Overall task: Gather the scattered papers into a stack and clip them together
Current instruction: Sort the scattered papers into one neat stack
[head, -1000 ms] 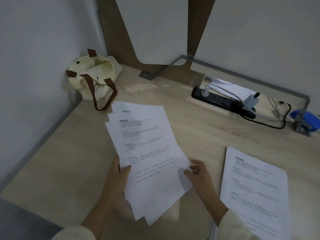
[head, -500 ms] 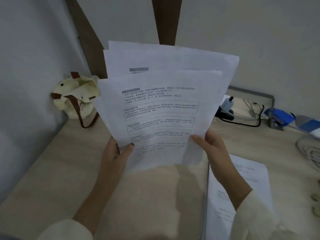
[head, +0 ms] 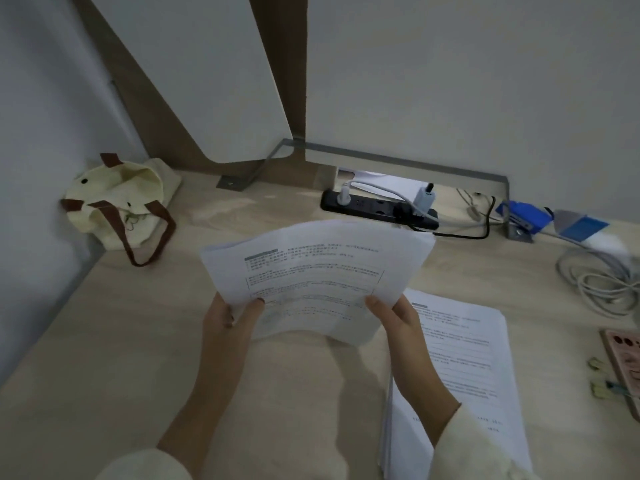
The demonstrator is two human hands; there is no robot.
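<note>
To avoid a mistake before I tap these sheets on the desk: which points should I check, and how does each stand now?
1. Left hand and right hand grip the held sheets at the lower sides: ok.
2. Sheet edges even: not ok, top corners show offset layers.
3. Bare desk under the sheets: ok.
4. Second pile joined in: not ok, it lies apart on the desk.
5. Something to clip with: cannot tell, small items at the right edge are blurred.
</note>
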